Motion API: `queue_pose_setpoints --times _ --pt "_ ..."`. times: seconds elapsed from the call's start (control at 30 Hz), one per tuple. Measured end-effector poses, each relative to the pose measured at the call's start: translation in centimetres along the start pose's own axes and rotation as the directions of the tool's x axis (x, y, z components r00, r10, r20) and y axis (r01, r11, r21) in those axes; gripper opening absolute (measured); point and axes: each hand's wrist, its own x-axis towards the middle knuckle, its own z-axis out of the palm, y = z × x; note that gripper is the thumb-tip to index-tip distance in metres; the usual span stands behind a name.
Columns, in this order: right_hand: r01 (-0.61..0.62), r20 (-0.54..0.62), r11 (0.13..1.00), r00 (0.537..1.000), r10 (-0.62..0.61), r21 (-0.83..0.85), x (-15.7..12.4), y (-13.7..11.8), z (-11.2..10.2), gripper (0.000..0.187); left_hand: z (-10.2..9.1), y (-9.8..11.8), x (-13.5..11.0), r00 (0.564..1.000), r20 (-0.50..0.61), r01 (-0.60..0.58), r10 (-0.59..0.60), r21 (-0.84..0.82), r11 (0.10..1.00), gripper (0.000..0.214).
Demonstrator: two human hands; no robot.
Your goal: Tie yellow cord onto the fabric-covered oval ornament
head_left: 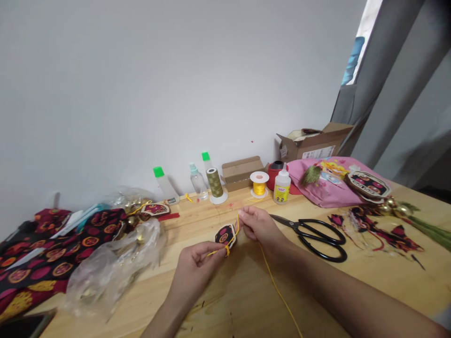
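Note:
Between my hands, a small dark patterned pendant with a pale rim hangs at the yellow cord. My left hand pinches the cord where it is knotted by the pendant's lower edge. Thumb and fingers of my right hand are closed on the cord just right of the pendant. From there the loose length runs down toward the bottom of the view. Black-handled scissors lie to the right of my right hand.
Along the wall stand a yellow cord spool, a glue bottle, a green thread spool and a spray bottle. Patterned fabric and a plastic bag lie left. Fabric scraps and a pink bag are right.

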Motion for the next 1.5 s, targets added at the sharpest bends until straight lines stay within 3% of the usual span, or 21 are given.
queue_pose_setpoints --times 0.13,0.23,0.33,0.43,0.53,0.7,0.87,1.07,1.3,1.4,1.5 --pt "0.043 0.022 0.994 0.999 -0.042 -0.096 -0.1 -0.6 -0.2 0.015 -0.4 -0.4 0.0 0.999 -0.027 -0.044 0.045 0.022 0.999 0.025" --pt "0.094 0.099 0.956 0.993 -0.069 -0.279 -0.6 -1.1 -0.1 0.023 -0.6 -0.1 0.0 0.992 -0.052 -0.111 0.112 0.032 0.993 0.022" --pt "0.286 0.288 0.817 0.945 -0.155 -0.5 -1.2 -1.1 0.0 0.027 -0.6 0.2 0.0 0.987 -0.041 -0.156 0.157 0.017 0.988 0.015" --pt "0.486 0.417 0.642 0.867 -0.272 -0.593 -1.4 -0.9 0.0 0.02 -0.7 0.1 -0.1 0.986 -0.035 -0.161 0.161 0.009 0.987 0.012" --pt "0.558 0.448 0.563 0.829 -0.335 -0.61 -1.4 -0.6 0.0 0.014 -0.8 -0.1 -0.1 0.99 -0.01 -0.14 0.14 0.003 0.99 0.014" --pt "0.551 0.409 0.503 0.833 -0.372 -0.666 -1.3 -0.3 0.2 0.013 -0.9 -0.2 -0.3 0.996 -0.005 -0.088 0.088 0.033 0.996 0.02" --pt "0.553 0.395 0.534 0.833 -0.388 -0.64 -1.3 -0.1 0.5 0.013 -0.7 -0.1 -0.4 0.999 -0.025 -0.036 0.039 0.091 0.995 0.028" --pt "0.51 0.353 0.576 0.86 -0.369 -0.639 -1.5 -0.3 0.7 0.014 -0.7 0.0 -0.3 0.995 0.034 -0.103 0.099 0.164 0.981 0.024" --pt "0.45 0.274 0.556 0.886 -0.374 -0.699 -1.6 -0.3 1.0 0.015 -0.7 0.3 -0.5 0.988 0.043 -0.152 0.146 0.222 0.963 0.023" --pt "0.31 0.2 0.698 0.951 -0.238 -0.645 -1.3 -0.2 0.7 0.012 -0.8 0.2 -0.4 0.991 0.04 -0.134 0.128 0.207 0.969 0.023" --pt "0.031 0.128 0.893 0.991 0.03 -0.448 -0.9 -0.3 0.2 0.015 -0.7 0.2 -0.3 0.996 0.02 -0.092 0.09 0.166 0.982 0.022"
